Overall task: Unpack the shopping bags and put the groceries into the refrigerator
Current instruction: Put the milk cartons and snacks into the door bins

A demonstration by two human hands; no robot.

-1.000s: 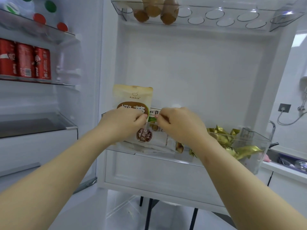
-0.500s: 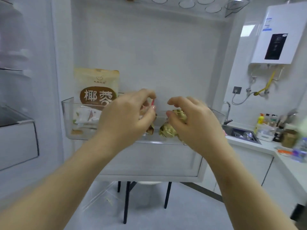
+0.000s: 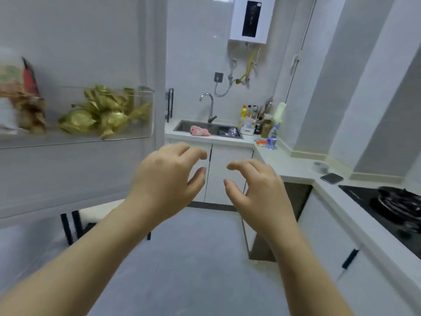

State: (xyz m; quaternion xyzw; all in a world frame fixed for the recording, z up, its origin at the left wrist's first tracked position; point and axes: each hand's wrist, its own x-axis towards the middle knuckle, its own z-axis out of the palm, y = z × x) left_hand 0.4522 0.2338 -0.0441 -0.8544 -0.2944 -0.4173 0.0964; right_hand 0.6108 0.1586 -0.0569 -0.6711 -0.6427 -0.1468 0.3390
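Observation:
The open refrigerator door fills the left of the view. Its clear door bin holds gold-wrapped sweets and, at the far left, blurred snack packets. My left hand and my right hand hover side by side in mid-air to the right of the door, below the bin. Both have loosely curled fingers and hold nothing. No shopping bag is in view.
A sink with a tap sits in the white counter ahead, with bottles in the corner. A gas hob with a pan lies at right. A black-legged stool stands behind the door.
Both hands let go of the packets in the door bin and drew back from it. The view swung right, from the refrigerator door toward the kitchen counter.

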